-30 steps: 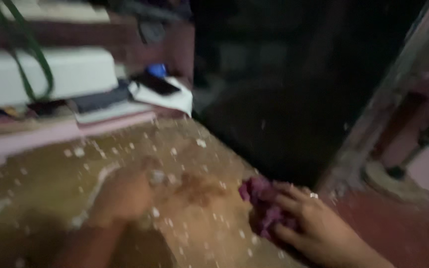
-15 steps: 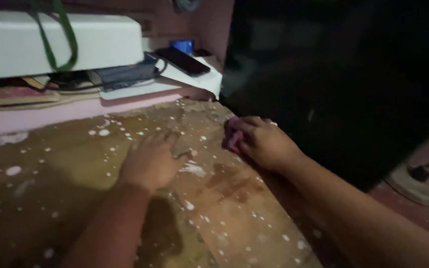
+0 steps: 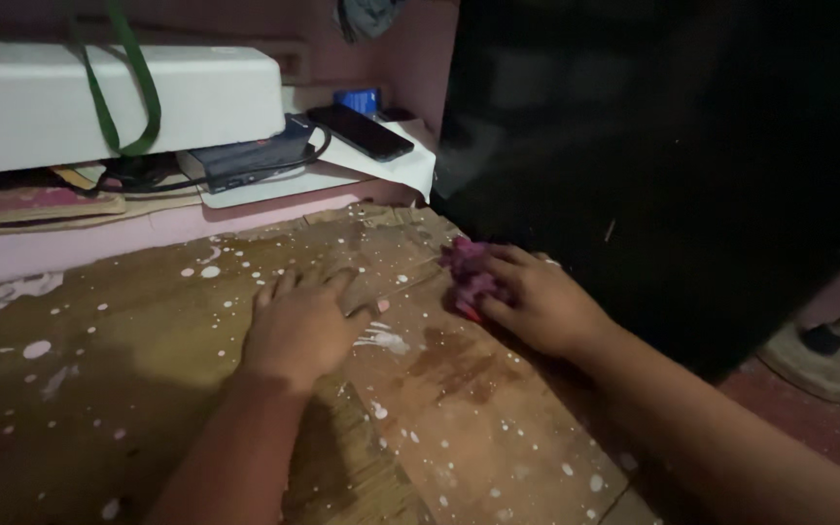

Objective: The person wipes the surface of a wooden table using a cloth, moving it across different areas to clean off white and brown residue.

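- Left hand [image 3: 301, 326] lies flat, fingers spread, on the paint-spattered wooden board [image 3: 148, 389].
- Right hand [image 3: 537, 301] clutches a crumpled purple rag [image 3: 467, 272] at the board's edge.

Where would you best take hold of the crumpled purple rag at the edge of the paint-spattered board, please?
Probably by the bunched folds on its far left side, coming from above: the purple rag lies crumpled on the wooden board, and the right hand already covers its near right part. The left hand rests flat on the board, apart.
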